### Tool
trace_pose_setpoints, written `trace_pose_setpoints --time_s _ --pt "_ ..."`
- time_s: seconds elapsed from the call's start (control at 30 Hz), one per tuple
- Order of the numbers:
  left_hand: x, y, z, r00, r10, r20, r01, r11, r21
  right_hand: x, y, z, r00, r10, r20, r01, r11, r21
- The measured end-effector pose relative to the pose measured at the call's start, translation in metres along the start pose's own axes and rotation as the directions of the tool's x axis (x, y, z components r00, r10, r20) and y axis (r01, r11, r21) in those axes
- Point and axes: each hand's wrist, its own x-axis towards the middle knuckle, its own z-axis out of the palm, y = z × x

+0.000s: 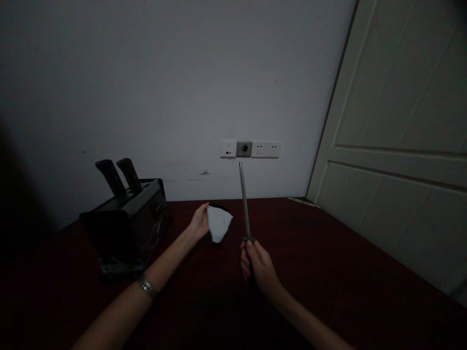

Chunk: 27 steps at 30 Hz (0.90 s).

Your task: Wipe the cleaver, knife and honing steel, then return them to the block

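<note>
My right hand (256,260) is wrapped around the dark handle of a honing steel (245,201), whose long grey rod points up and slightly left. In my left hand (200,221) a white cloth (219,222) is pinched at its upper left corner and hangs down. A dark edge shows along the top of the cloth; I cannot make out what it is. Left of my left hand stands a black knife block (146,206). Two dark knife handles (130,176) stick up from its top, leaning left.
A dark red tabletop (292,233) lies under both arms. Behind it rises a pale wall with a row of sockets and a switch (250,149). A panelled door (397,160) stands at the right. A thin flat strip (303,201) lies near the table's back right corner.
</note>
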Motion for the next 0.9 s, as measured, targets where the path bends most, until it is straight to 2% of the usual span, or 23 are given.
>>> trace_pose_setpoints --time_s 0.23,0.33,0.4,0.43,0.47,0.53,0.6,0.67,0.77,0.83,0.9 --pt "-0.013 0.008 0.005 0.997 -0.042 0.067 0.044 0.998 -0.035 0.031 0.005 0.000 0.998 -0.060 -0.033 0.060 0.998 0.016" --pt "-0.020 0.008 0.013 0.992 0.095 0.089 -0.102 0.991 0.082 0.038 0.011 0.000 0.996 -0.075 -0.038 0.076 0.997 0.027" --pt "-0.026 0.008 0.019 0.963 0.230 0.139 -0.257 0.939 0.229 0.038 0.016 -0.002 0.997 -0.060 -0.042 0.061 0.998 0.025" --pt "-0.030 0.008 0.023 0.942 0.272 0.197 -0.325 0.886 0.331 0.037 0.019 -0.003 0.997 -0.054 -0.046 0.055 0.998 0.018" --pt "-0.035 0.009 0.026 0.915 0.298 0.272 -0.394 0.805 0.444 0.035 0.020 -0.005 0.997 -0.051 -0.052 0.051 0.999 0.008" --pt "-0.047 0.012 0.035 0.834 0.319 0.450 -0.550 0.551 0.628 0.033 0.023 -0.010 0.997 -0.053 -0.063 0.052 0.998 -0.018" --pt "-0.060 0.017 0.042 0.720 0.357 0.595 -0.689 0.268 0.673 0.031 0.024 -0.013 0.995 -0.067 -0.071 0.064 0.997 -0.044" --pt "-0.070 0.020 0.048 0.613 0.407 0.677 -0.762 0.079 0.642 0.031 0.023 -0.015 0.994 -0.082 -0.074 0.077 0.995 -0.069" --pt "-0.079 0.018 0.051 0.509 0.479 0.715 -0.805 -0.030 0.592 0.030 0.021 -0.015 0.989 -0.128 -0.069 0.119 0.986 -0.118" --pt "-0.082 0.012 0.051 0.462 0.488 0.740 -0.834 -0.044 0.550 0.030 0.020 -0.015 0.986 -0.160 -0.054 0.152 0.979 -0.134" --pt "-0.084 0.004 0.051 0.419 0.430 0.800 -0.880 -0.026 0.475 0.029 0.022 -0.016 0.983 -0.177 -0.044 0.169 0.975 -0.141"
